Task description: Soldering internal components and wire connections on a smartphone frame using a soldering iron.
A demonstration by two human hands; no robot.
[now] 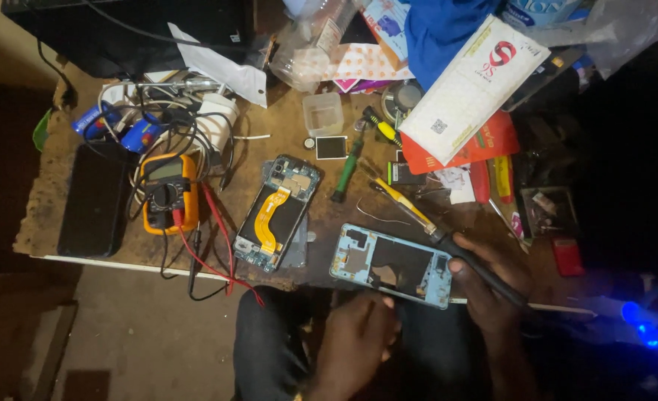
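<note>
I am sitting at a cluttered wooden workbench (284, 126), working at its near edge. A black phone (93, 199) is lying face down at the far left, beside a yellow multimeter (169, 191). An opened phone with an orange flex cable (277, 212) is resting mid-bench. My left hand (355, 338) is pinching the near edge of the light blue phone back frame (390, 263). My right hand (492, 286) is wrapping closed around a black-handled soldering iron (448, 241), its tip pointing away over the bench.
</note>
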